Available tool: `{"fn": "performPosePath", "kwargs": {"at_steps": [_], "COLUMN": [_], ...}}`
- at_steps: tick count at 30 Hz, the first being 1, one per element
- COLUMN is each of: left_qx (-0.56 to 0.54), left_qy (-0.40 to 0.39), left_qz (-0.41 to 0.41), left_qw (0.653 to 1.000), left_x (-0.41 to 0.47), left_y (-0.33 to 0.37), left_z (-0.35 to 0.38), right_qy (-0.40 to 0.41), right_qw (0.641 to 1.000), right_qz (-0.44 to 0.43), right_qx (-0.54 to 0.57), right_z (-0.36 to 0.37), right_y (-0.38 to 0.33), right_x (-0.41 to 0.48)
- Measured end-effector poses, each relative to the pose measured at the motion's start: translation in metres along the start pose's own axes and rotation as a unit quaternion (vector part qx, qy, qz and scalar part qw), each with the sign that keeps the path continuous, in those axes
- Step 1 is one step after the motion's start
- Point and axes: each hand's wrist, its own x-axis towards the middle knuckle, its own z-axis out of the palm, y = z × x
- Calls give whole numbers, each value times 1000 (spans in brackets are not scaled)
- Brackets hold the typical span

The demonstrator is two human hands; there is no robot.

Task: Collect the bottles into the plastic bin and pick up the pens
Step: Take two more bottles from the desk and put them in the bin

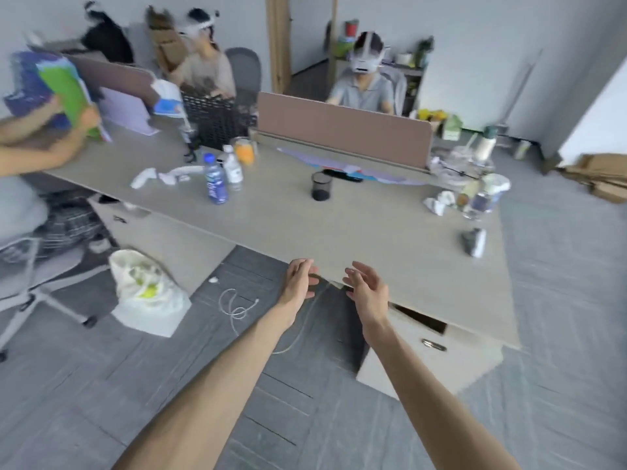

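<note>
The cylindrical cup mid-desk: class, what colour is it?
The cup is black, best seen in the head view.

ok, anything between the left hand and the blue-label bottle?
Nothing visible. Only bare desk lies between the left hand and the blue-label bottle; the black cup stands off to the right.

The left hand (pixel 298 281) and right hand (pixel 368 288) hover at the near edge of the desk (pixel 339 232), fingers relaxed, holding nothing. Far left stand a blue-labelled bottle (pixel 214 183) and a clear bottle (pixel 233 169) (just beside each other); a black cup (pixel 321 186) sits mid-desk.
</note>
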Motion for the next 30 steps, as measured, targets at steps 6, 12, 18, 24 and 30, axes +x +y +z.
{"fn": "performPosePath", "kwargs": {"at_steps": [6, 12, 18, 24, 30], "left_qx": [-3, 17, 26, 22, 26], "left_qy": [78, 123, 193, 261, 288], "left_qz": [2, -8, -2, -22, -36], "left_qw": [997, 992, 981, 965, 956], "left_x": [74, 148, 230, 303, 391], "left_y": [15, 22, 49, 69, 64], "left_z": [-98, -141, -171, -216, -249], "right_qy": [-29, -78, -150, -201, -184], "right_qw": [1000, 996, 987, 973, 972], "right_qz": [6, 6, 16, 39, 54], "right_qx": [-9, -31, -50, -101, -132], "right_z": [104, 174, 250, 313, 363], "right_y": [-5, -7, -8, -10, -1], "right_x": [51, 128, 227, 297, 359]}}
